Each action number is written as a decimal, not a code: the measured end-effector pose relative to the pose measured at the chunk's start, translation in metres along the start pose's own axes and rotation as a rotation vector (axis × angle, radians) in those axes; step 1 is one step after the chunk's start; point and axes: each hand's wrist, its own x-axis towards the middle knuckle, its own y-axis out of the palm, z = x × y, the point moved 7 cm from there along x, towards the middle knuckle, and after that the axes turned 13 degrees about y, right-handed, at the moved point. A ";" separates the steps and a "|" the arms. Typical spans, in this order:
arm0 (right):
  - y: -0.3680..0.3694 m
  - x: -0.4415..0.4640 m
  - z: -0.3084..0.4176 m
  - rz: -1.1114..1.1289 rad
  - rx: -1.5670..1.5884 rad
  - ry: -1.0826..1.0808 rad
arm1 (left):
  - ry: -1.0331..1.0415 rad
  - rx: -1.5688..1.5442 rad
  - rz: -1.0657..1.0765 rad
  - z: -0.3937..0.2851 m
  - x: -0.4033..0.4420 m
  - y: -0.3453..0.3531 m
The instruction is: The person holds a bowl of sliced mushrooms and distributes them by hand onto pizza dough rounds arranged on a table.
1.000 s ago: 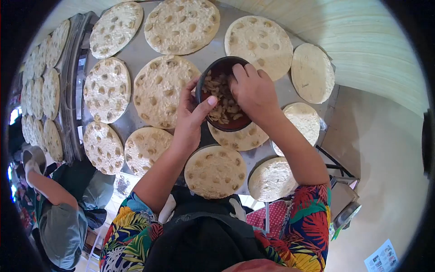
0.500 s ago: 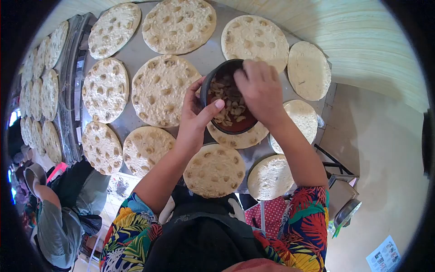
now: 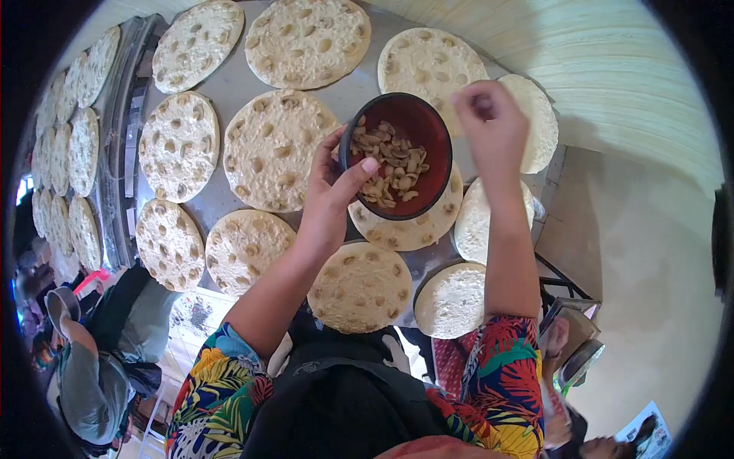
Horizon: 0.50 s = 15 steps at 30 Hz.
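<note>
My left hand (image 3: 330, 187) grips a dark round bowl (image 3: 430, 134) by its left rim, thumb inside. Sliced mushrooms (image 3: 396, 164) fill part of the bowl's reddish inside. To the right of the bowl, my right hand (image 3: 493, 126) is raised with curled fingers; whatever lies within them is hidden. It hovers between a mushroom-dotted dough round (image 3: 424, 65) and a pale-topped round (image 3: 541, 122) on which no mushrooms show. Beneath the bowl is another dotted round (image 3: 417, 229). Two more pale rounds, one by my right forearm (image 3: 472, 222) and one lower (image 3: 453, 302), bear no visible mushrooms.
Several mushroom-topped rounds (image 3: 279, 149) cover the metal table (image 3: 222, 107). More rounds (image 3: 84, 149) lie on a second surface at left. A person in grey-green (image 3: 92, 390) is at lower left; another person (image 3: 562, 417) shows at lower right. A wall curves along the right.
My right hand has come out of the bowl and moved right and slightly up. The bowl's opening now shows more fully. Another person has come into view at lower right.
</note>
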 end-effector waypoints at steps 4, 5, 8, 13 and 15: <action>-0.026 0.062 -0.058 -0.163 0.009 0.104 | -0.001 0.009 -0.019 0.001 -0.001 -0.006; -0.029 0.076 -0.078 -0.183 0.021 0.169 | 0.004 -0.009 -0.014 0.000 -0.002 -0.006; -0.026 0.102 -0.113 -0.221 -0.063 0.225 | -0.013 -0.008 -0.017 -0.003 -0.003 -0.006; -0.017 0.094 -0.103 -0.310 -0.459 0.267 | -0.050 -0.014 -0.063 -0.003 -0.004 -0.012; -0.011 0.090 -0.099 -0.314 -0.613 0.217 | -0.052 -0.016 -0.071 -0.004 -0.004 -0.015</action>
